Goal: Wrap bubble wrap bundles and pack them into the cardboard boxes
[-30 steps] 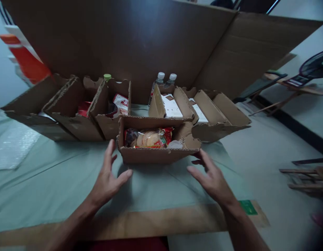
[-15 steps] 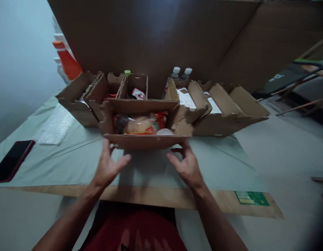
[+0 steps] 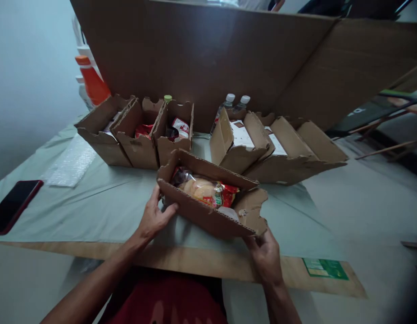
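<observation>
Both my hands hold a small open cardboard box (image 3: 208,216) above the table's near edge, turned at an angle. My left hand (image 3: 153,218) grips its left end, thumb on the front wall. My right hand (image 3: 264,253) grips the torn right corner from below. Inside the box lie a clear packet of round biscuits (image 3: 201,190) with a red wrapper end and a small pale item at the right.
A row of open cardboard boxes (image 3: 137,146) with packets stands at the back left, another row (image 3: 286,155) at the back right. Two water bottles (image 3: 234,102) stand before a tall cardboard sheet (image 3: 201,58). A dark phone (image 3: 13,204) and bubble wrap (image 3: 70,162) lie left.
My hands have closed on the box, drawn it toward me and turned it so its right end points at me. The camera view has also shifted.
</observation>
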{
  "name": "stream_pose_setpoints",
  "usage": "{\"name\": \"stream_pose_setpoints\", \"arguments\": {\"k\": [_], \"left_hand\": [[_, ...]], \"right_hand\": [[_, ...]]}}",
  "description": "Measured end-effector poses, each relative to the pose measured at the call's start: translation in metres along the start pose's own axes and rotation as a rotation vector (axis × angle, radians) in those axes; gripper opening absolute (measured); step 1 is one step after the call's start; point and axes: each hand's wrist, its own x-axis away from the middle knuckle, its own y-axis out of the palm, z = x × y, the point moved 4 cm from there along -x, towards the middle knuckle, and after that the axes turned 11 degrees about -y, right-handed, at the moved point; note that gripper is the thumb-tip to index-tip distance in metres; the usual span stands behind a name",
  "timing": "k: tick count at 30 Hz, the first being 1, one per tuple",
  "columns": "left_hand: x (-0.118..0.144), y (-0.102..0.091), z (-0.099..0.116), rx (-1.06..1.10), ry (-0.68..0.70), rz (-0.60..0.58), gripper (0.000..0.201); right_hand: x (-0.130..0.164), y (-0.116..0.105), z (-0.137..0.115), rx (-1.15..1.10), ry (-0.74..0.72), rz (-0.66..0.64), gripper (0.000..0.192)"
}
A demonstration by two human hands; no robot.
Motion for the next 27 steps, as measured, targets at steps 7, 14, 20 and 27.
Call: {"name": "stream_pose_setpoints", "arguments": {"k": [7, 14, 20, 27], "left_hand": [[-0.002, 0.051, -0.021, -0.181, 0.057, 0.086, 0.093], [0.015, 0.084, -0.025, -0.269, 0.172, -0.107, 0.103], [0.012, 0.095, -0.026, -0.329, 0.133, -0.368, 0.127], [-0.001, 0.085, -0.024, -0.32, 0.19, -0.285, 0.112]], "right_hand": [[-0.029, -0.002, 0.033, -0.068, 0.073, -0.06, 0.065], [-0.042, 0.002, 0.044, -0.053, 0.043, -0.081, 0.055], [-0.03, 0.011, 0.047, -0.004, 0.069, -0.095, 0.04], [-0.043, 0.03, 0.025, 0.137, 0.017, -0.144, 0.042]]}}
